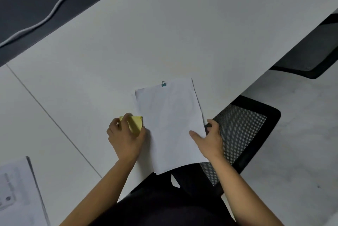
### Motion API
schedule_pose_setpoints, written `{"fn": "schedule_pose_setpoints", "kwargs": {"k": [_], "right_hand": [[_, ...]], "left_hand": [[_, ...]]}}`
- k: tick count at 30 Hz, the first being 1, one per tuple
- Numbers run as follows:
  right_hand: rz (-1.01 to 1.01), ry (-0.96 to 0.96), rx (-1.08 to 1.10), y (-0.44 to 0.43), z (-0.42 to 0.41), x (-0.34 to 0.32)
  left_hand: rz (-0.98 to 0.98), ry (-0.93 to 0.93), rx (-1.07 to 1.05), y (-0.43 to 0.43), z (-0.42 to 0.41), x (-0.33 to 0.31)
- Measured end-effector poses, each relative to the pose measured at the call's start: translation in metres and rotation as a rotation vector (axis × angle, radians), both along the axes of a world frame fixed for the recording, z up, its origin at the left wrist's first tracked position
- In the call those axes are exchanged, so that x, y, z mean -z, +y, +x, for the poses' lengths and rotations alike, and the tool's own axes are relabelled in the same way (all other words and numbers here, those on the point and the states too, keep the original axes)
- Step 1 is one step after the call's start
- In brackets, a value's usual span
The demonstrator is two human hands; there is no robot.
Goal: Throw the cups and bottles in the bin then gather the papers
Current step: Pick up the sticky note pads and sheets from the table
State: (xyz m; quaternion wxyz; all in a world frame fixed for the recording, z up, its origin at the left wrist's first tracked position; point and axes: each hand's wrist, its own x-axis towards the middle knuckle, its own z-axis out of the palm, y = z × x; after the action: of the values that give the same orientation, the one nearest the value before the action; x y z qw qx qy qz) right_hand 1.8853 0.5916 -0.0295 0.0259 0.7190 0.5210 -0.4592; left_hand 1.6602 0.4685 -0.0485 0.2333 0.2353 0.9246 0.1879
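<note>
A stack of white papers (170,121) lies on the white table (164,33), its near end hanging over the table's front edge. A small teal binder clip (163,84) sits at the stack's far edge. My left hand (125,137) grips a yellow sticky-note pad (136,124) right beside the stack's left side. My right hand (210,138) holds the stack's right edge, thumb lying on top of the sheets and fingers curled under them. No cups or bottles are in view.
A printed sheet (18,194) lies at the lower left of the table. A dark strip with a pale cable (60,3) crosses the far left. A black mesh chair (243,134) stands right of the papers, a second chair (314,55) further back.
</note>
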Motion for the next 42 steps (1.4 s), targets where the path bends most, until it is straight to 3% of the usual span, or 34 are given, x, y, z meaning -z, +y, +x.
{"fn": "schedule_pose_setpoints", "kwargs": {"k": [3, 6, 14, 23, 33, 42], "right_hand": [[-0.204, 0.158, 0.048, 0.005, 0.008, -0.004], [-0.354, 0.285, -0.117, 0.005, 0.011, -0.012], [-0.044, 0.391, -0.24, 0.007, 0.011, -0.064], [0.048, 0.599, -0.483, -0.005, 0.055, -0.12], [-0.129, 0.706, -0.754, -0.094, 0.079, -0.13], [-0.095, 0.839, -1.046, -0.25, 0.039, -0.178]], "left_hand": [[0.011, -0.045, -0.009, 0.006, -0.003, -0.002], [0.027, -0.082, -0.053, 0.007, -0.004, -0.005], [0.076, -0.134, -0.269, -0.015, 0.013, -0.052], [0.52, -0.086, -0.608, -0.1, 0.107, -0.137], [0.592, 0.183, -1.082, -0.26, 0.268, -0.187], [0.68, 0.424, -1.419, -0.424, 0.329, -0.209]]}}
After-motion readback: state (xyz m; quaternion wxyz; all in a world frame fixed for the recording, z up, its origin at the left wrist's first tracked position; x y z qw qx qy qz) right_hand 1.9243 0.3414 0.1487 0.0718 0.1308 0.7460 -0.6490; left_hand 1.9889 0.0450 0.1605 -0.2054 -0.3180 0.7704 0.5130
